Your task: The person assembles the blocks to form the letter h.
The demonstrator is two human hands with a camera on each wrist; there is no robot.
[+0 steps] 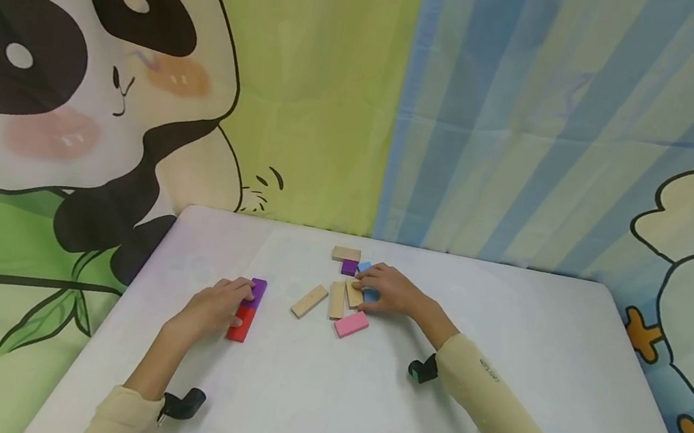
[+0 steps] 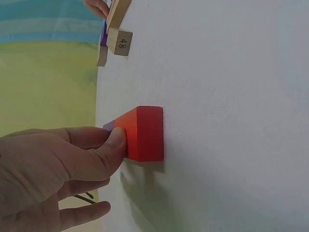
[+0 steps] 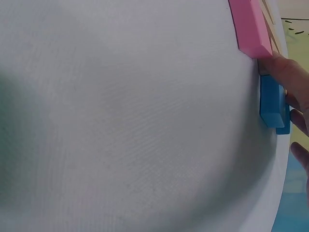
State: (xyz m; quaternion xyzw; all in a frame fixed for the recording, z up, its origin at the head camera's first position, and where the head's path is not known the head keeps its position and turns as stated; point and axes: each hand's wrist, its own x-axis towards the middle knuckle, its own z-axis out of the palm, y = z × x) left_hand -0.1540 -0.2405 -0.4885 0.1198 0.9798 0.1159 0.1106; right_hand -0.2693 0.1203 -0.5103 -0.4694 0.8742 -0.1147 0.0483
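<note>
My left hand (image 1: 215,309) is at the left of the white table, its thumb and forefinger against a red block (image 1: 241,325) and a purple block (image 1: 256,291) lying end to end. In the left wrist view the thumb presses the side of the red block (image 2: 148,134). My right hand (image 1: 394,290) reaches over the loose pile, thumb and fingertips at the two ends of a plain wooden block (image 1: 353,294). A blue block (image 1: 371,295) lies partly under that hand; in the right wrist view the blue block (image 3: 271,104) sits beside the thumb.
A pink block (image 1: 351,324) lies nearest in the pile. Other wooden blocks (image 1: 309,301) lie to its left, and a small purple block (image 1: 348,268) is behind. The table (image 1: 320,405) ends at a printed curtain (image 1: 311,93) along the back.
</note>
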